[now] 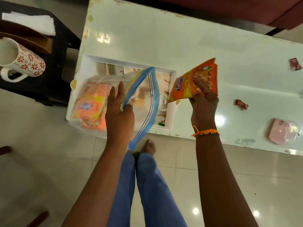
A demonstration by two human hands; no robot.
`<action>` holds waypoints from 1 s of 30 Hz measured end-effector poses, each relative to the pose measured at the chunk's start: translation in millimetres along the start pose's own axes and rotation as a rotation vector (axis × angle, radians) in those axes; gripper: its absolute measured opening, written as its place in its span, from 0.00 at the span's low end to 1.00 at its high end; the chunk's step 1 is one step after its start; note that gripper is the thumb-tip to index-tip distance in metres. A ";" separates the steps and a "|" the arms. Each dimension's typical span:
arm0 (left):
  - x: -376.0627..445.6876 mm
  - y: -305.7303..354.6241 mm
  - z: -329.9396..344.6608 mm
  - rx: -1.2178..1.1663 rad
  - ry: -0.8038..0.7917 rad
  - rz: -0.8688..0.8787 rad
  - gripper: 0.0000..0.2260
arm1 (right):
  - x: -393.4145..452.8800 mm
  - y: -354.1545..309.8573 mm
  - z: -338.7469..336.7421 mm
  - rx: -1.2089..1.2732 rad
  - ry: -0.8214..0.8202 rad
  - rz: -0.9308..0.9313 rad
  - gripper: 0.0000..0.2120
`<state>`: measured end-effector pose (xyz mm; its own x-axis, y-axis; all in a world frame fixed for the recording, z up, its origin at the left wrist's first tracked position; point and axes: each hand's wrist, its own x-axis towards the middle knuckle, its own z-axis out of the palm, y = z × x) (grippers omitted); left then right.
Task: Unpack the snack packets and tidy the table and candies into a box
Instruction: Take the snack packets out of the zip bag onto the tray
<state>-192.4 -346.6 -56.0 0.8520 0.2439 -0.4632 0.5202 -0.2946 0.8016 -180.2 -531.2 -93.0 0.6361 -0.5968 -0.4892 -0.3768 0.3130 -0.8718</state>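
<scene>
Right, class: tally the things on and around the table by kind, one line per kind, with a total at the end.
Orange snack packets: 2, one in the right hand at, one inside the bag
Zip bags: 1, held by the left hand
Red candies: 2
White boxes: 1
Pink cases: 1
Mugs: 1
Total: 8

Both forearms bare, no sleeves in view. Left hand (pixel 118 110) and wrist unadorned. Right hand (pixel 204 105): wrist carries an orange thread bracelet (pixel 205 132) with a loose knotted end on its left side, plus a thin band of small dark and pale beads beside it. Legs in light blue trousers (pixel 147 185). One bare foot (pixel 148 147) visible on the floor.
</scene>
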 end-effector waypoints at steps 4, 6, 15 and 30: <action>2.1 -2.6 0.6 0.040 -0.015 0.028 0.28 | 29.1 22.6 17.0 -0.095 -0.090 0.037 0.21; 2.7 -4.9 -1.2 0.033 -0.008 0.036 0.28 | 38.8 32.0 17.5 -0.176 -0.133 0.105 0.21; -0.3 -18.0 -8.2 -0.035 0.008 0.061 0.23 | 12.2 34.6 -8.6 -0.427 -0.167 0.208 0.20; -4.4 -11.7 -96.0 -0.343 0.211 0.072 0.17 | -112.6 51.0 157.0 -0.659 -0.823 0.175 0.19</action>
<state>-207.9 -255.5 -27.0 0.8361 0.4286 -0.3423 0.3794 -0.0013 0.9252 -165.3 -332.1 -86.4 0.7037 0.1774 -0.6880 -0.6400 -0.2625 -0.7222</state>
